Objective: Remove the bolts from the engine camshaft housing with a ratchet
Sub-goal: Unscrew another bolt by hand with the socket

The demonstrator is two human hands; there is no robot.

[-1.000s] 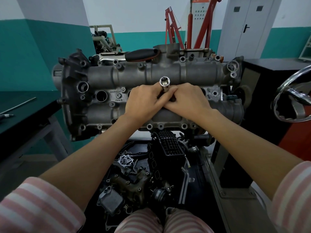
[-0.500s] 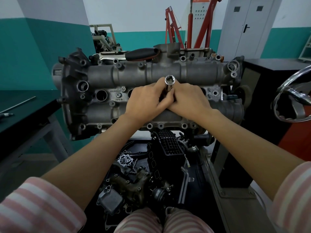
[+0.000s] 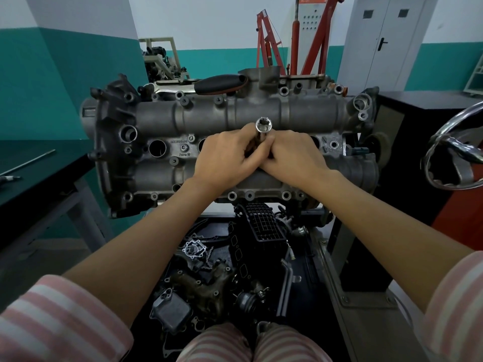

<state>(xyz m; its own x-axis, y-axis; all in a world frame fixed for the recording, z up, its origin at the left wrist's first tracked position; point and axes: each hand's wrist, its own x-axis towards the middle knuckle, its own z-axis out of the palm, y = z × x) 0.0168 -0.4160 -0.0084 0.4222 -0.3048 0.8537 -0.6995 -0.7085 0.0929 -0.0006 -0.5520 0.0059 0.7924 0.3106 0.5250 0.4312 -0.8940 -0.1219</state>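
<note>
left hand (image 3: 226, 157) and right hand (image 3: 292, 154) pressed together at mid-span of the grey cast-metal camshaft housing (image 3: 209, 118), fingers of both wrapped round a chrome socket tool (image 3: 263, 126), open end up. black-handled ratchet (image 3: 219, 83) lies on the housing's far edge.

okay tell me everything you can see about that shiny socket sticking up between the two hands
The socket is a short cylinder of bright, chrome-looking metal, its open end facing up toward the camera with a faceted inside visible. It stands roughly upright above the middle of the grey camshaft housing. A darker shaft runs down from it between the left hand and right hand, whose fingers curl round that shaft. Its lower end is hidden.
</note>
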